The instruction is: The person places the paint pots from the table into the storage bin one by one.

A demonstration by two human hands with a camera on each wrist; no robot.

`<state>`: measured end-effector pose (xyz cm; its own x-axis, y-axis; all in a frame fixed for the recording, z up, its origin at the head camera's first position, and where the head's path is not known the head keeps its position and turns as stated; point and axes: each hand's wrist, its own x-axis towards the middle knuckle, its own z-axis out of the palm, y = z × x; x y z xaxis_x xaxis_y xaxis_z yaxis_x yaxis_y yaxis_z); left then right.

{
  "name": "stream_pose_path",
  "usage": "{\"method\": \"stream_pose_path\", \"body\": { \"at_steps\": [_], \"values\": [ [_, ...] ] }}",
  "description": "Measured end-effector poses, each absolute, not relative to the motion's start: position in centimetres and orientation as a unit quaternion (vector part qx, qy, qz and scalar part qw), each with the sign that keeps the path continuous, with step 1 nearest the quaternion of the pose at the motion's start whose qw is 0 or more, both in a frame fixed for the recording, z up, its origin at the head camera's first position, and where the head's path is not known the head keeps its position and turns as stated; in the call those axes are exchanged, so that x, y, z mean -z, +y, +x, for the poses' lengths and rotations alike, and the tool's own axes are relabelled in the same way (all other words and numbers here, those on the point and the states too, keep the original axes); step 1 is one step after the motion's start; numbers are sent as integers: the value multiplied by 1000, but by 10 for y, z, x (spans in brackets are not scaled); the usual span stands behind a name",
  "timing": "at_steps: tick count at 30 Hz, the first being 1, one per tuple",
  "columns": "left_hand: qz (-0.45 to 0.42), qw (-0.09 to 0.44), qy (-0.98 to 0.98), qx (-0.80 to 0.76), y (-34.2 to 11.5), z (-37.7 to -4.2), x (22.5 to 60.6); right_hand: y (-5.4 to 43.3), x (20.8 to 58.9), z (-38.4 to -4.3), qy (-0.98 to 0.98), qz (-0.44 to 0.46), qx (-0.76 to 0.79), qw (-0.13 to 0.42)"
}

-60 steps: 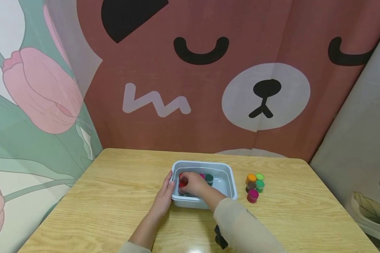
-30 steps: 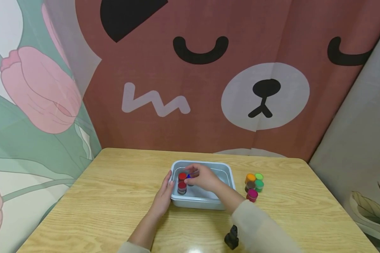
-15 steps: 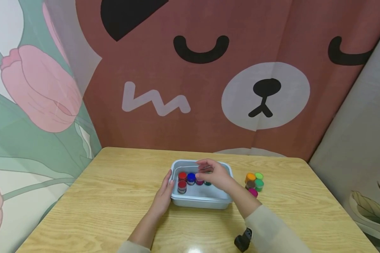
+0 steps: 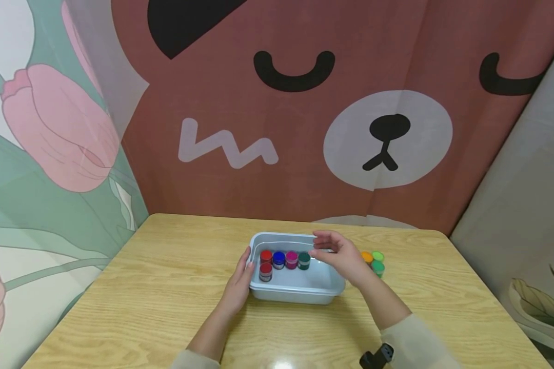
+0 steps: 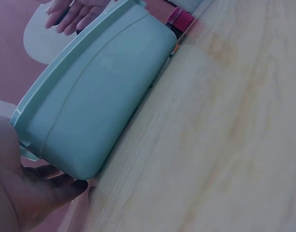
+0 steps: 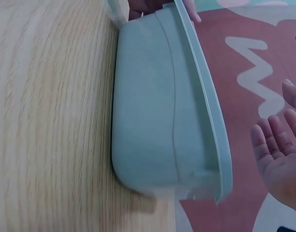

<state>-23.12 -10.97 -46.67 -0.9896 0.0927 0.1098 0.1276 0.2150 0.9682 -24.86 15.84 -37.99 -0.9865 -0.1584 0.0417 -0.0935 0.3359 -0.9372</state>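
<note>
A light blue-grey plastic tub (image 4: 300, 296) stands on the table. Inside it, a row of small capped paint pots runs from a red pot (image 4: 266, 257) through a blue pot (image 4: 279, 260) and a magenta pot (image 4: 291, 260) to a dark green pot (image 4: 303, 260). In front of the red one sits a second, darker red pot (image 4: 265, 272). My left hand (image 4: 237, 287) holds the tub's left end, fingers against the outer wall and thumb at the rim. Over the tub's right side hovers my right hand (image 4: 346, 259), fingers loosely extended and holding nothing.
Right of the tub is a group of pots, with an orange pot (image 4: 367, 257), a light green pot (image 4: 377, 255) and a green pot (image 4: 377, 268) showing. My right forearm partly covers the group. A patterned curtain (image 4: 300, 195) hangs behind the wooden table (image 4: 166, 287).
My right hand has let go of the pots at the tub's left and moved right, uncovering the row. My left hand has stayed on the tub.
</note>
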Motion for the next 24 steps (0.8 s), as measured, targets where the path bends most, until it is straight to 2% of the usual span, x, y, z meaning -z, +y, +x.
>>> {"method": "stream_pose_path", "body": {
  "at_steps": [13,24],
  "values": [
    [-64,9,-781,621,-109,-231,466,207,382,-231,829,-57,556,-27],
    [-64,12,-783,619,-109,-234,469,237,401,-219,838,-25,543,-53]
  ]
}}
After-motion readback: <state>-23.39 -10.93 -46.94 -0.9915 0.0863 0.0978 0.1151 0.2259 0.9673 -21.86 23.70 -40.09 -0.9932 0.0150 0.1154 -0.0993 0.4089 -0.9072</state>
